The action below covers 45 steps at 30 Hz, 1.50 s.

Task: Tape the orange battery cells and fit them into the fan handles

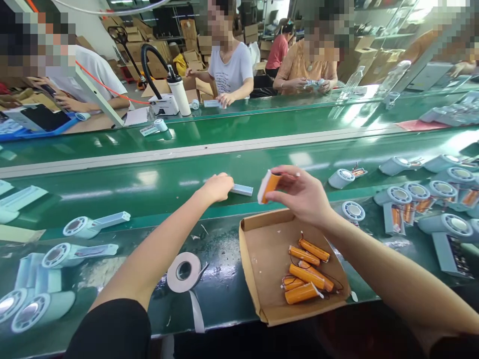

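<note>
My left hand point(220, 187) is closed around a light-blue handheld fan point(243, 189). Only the fan's straight handle shows, pointing right over the green belt; the rest is hidden by my fingers. Between the thumb and fingers of my right hand point(305, 194) is an orange battery point(272, 186) with a white strip along its left side. That battery is tilted, above the far edge of a shallow cardboard tray point(260, 264). Several more orange batteries point(310, 274) with thin wires lie in the tray's right half.
A roll of white tape point(183, 272) lies left of the tray. Light-blue fans point(80, 226) stand at the left, and several others point(398, 195) with exposed batteries at the right. Across the green belt point(168, 192), co-workers sit near a white machine with a black hose point(164, 103).
</note>
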Each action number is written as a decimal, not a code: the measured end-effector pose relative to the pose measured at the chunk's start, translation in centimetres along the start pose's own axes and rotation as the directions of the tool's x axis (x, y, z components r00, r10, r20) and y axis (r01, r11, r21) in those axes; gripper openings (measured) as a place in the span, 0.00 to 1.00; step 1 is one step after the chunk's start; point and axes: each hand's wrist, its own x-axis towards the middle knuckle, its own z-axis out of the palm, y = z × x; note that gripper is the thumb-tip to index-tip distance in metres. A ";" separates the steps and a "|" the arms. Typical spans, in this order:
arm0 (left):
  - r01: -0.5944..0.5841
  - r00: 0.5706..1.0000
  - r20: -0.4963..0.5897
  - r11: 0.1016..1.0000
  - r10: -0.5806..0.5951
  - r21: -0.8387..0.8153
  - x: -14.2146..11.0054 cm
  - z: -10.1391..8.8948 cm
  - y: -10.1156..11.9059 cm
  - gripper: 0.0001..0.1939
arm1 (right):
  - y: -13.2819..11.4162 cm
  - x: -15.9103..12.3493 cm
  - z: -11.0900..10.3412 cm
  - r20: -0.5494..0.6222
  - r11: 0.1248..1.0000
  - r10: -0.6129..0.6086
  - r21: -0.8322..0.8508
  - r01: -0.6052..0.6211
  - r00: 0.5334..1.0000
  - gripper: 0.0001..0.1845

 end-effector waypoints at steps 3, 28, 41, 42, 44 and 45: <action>-0.009 0.999 0.033 0.997 0.012 -0.083 0.9 -0.5 0.1 0.07 | 3.2 2.9 0.0 0.024 0.993 0.058 -0.105 -0.055 0.998 0.26; 0.272 0.928 -0.135 0.880 -0.347 -0.388 0.3 -3.4 4.7 0.16 | 4.6 8.5 3.5 0.439 0.307 0.584 -0.898 0.314 0.683 0.22; 0.063 0.962 -0.255 0.989 -0.096 -0.135 -31.4 6.5 3.4 0.17 | -4.4 -12.6 -10.0 0.014 0.759 0.420 -0.553 -0.343 0.907 0.36; 0.044 0.949 -0.306 0.995 -0.070 -0.090 -31.6 6.9 3.9 0.16 | -4.7 -13.3 -9.4 0.002 0.794 0.405 -0.496 -0.351 0.914 0.34; 0.001 0.911 -0.412 0.999 -0.016 -0.036 -30.5 6.6 5.5 0.14 | -5.2 -13.9 -7.2 0.085 0.862 0.393 -0.381 -0.334 0.916 0.28; -0.026 0.891 -0.454 0.999 0.007 -0.034 -29.4 6.1 6.6 0.12 | -5.4 -13.9 -5.7 0.173 0.881 0.402 -0.339 -0.329 0.899 0.25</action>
